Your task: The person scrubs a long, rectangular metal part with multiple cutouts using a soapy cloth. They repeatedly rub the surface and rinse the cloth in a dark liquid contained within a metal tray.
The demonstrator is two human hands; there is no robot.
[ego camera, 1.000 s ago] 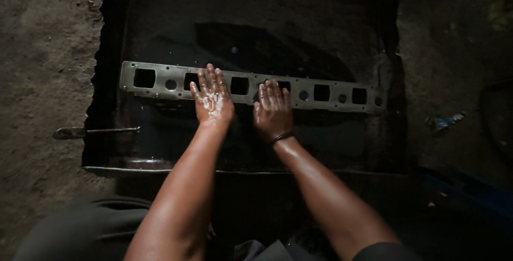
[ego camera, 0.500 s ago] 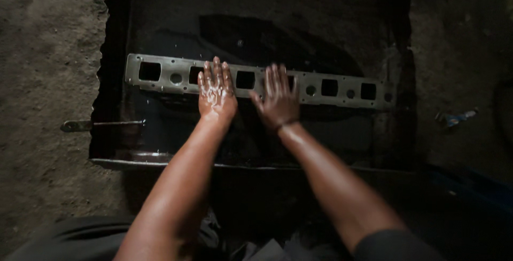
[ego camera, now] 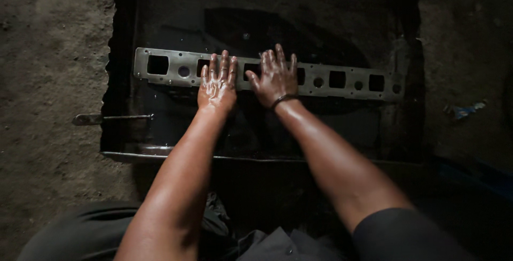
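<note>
- Your left hand [ego camera: 217, 85] lies palm down on the long metal plate [ego camera: 171, 71], fingers straight and slightly spread, gripping nothing.
- Your right hand [ego camera: 277, 76] lies just beside it on the same plate, fingers fanned wider, thumb out to the side, likewise flat and not closed on anything. A dark band sits at that wrist.
- The step in hand looks like rubbing or washing the plate under your palms: both hands press on its middle, and your skin shines wet.
- The plate lies across the shallow dark tray [ego camera: 160, 151], running from left to right, in the tray's far half. Its two ends reach out well past your hands.
- It is a flat, grey, narrow strip with a row of square cut-outs and smaller round holes between them. Its surface looks dull and oily, with some glints of liquid.
- The tray's floor is black and slick; whether liquid stands in it, you cannot tell for sure.
- As a judgement, any next stroke calls for flat, even pressure, since the strip looks thin and could slide on the slick tray.
- Mind the cut-out edges under your fingertips; they may be sharp.
- A slim metal tool [ego camera: 112, 117] lies on the dirt ground [ego camera: 48, 52], its tip at the tray's left edge, well apart from your hands.
</note>
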